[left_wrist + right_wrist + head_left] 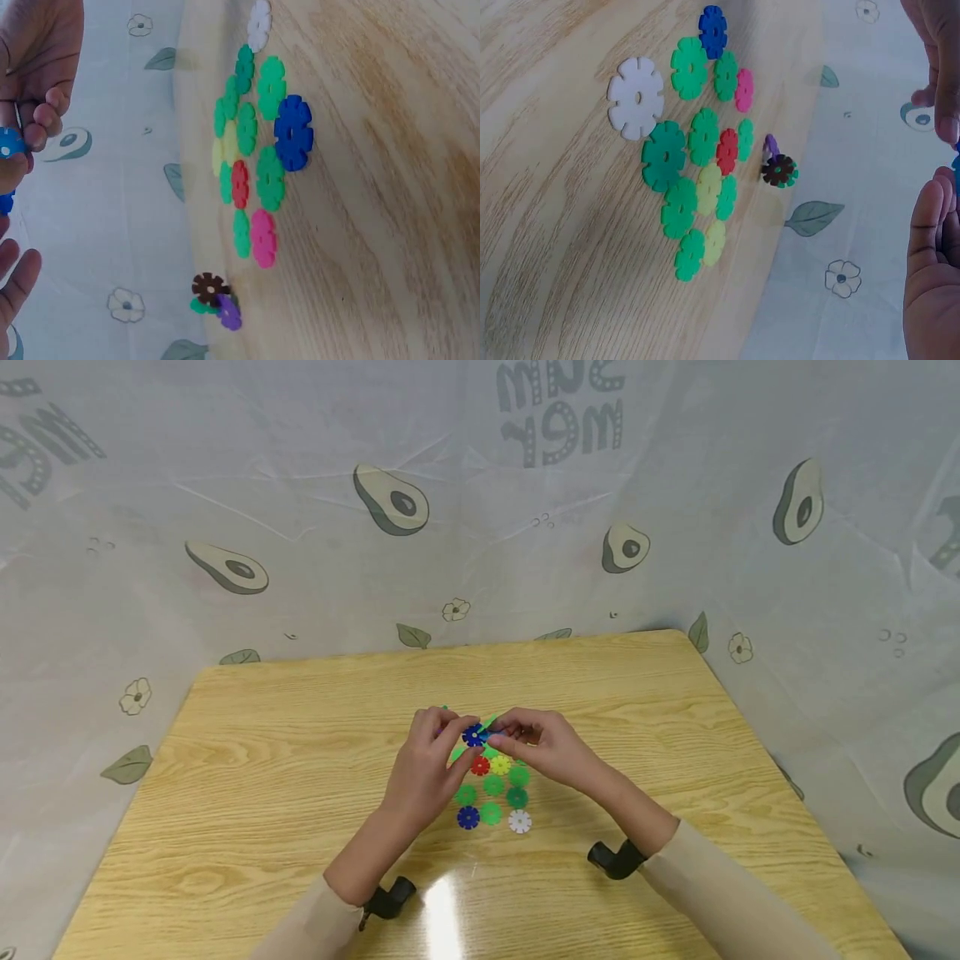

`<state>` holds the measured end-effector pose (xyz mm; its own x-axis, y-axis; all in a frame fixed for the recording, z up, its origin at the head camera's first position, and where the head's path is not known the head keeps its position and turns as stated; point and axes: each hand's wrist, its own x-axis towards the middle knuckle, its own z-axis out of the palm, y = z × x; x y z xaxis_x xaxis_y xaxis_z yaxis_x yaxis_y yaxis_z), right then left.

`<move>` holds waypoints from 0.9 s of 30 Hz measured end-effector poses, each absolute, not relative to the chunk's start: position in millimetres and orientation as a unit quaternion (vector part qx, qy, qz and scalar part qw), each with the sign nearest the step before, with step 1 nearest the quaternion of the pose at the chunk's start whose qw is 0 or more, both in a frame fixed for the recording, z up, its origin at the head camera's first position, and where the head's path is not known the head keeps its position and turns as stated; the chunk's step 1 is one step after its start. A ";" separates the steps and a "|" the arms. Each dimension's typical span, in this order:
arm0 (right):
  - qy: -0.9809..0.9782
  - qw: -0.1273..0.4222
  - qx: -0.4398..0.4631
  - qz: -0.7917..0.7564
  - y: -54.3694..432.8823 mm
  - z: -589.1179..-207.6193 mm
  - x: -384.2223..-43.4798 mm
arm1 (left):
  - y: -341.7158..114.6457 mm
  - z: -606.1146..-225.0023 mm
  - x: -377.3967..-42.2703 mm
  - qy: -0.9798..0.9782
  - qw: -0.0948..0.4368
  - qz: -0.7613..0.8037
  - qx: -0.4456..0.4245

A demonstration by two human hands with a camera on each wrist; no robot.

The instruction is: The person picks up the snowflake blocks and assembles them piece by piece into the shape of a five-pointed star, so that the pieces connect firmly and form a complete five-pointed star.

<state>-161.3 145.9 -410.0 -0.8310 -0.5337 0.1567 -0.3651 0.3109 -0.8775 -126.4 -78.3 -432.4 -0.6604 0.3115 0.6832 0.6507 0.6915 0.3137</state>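
Observation:
Above the tabletop, the two hands meet over flat plastic snowflake discs. My left hand (424,772) pinches a dark blue snowflake disc (472,736) between thumb and fingertips. Facing it, my right hand (553,750) pinches a lighter blue snowflake disc (10,142), which sits right against the dark blue one. A green piece (487,723) shows at an angle by the right fingertips. Fingers hide much of where the discs meet. In the right wrist view only a sliver of blue shows between the hands.
Loose discs lie on the wooden table (300,760) below the hands: red (480,766), yellow (500,765), white (520,821), dark blue (468,817), pink (264,238) and several green. Farther back stands a cluster with a brown disc (779,171) and a purple disc (229,312). A printed curtain (525,585) hangs behind.

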 end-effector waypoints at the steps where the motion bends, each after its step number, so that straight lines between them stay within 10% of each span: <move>1: 0.808 0.080 -0.276 -0.514 147.4 -409.9 -162.2 | -79.4 -431.8 -127.3 -0.870 0.304 -0.276 -0.274; 16: 0.906 0.096 -0.271 -0.310 187.2 -470.4 -187.6 | -124.5 -461.3 -151.2 -0.960 0.055 -0.258 -0.088; 27: 0.918 0.094 -0.293 -0.252 185.8 -479.5 -191.7 | -135.9 -479.0 -169.7 -0.969 -0.013 -0.234 -0.072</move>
<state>-191.7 185.8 -479.5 -0.8105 -0.5852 -0.0251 -0.4906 0.7017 -0.5167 -169.7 -135.9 -479.0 -0.9893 0.1456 0.0092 0.1337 0.8798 0.4562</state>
